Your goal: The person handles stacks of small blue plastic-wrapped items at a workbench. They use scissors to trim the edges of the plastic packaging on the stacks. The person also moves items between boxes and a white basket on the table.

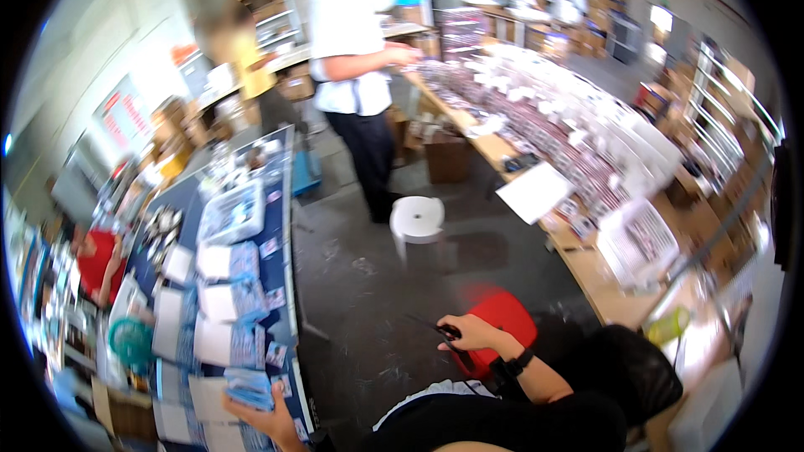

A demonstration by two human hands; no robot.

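My left hand (270, 420) is closed around a small stack of light-blue printed packets (249, 388) above the near end of the blue-topped table. Under and beyond it lie rows of white-and-blue printed sheets or flat boxes (219, 341); blur hides which. My right hand (476, 331) grips a pair of black-handled scissors (450, 331), their dark blades pointing left over the floor, away from the table. Below that hand is a red stool seat (502, 318), partly covered by my forearm. Small picture cards (276, 355) line the table's right edge.
A white round stool (417, 218) stands in the aisle near a person in a white shirt (352, 42). On the right, a long wooden table (590, 280) bears many stacked packs and a white basket (638, 243). A clear plastic bin (232, 213) sits on the blue table.
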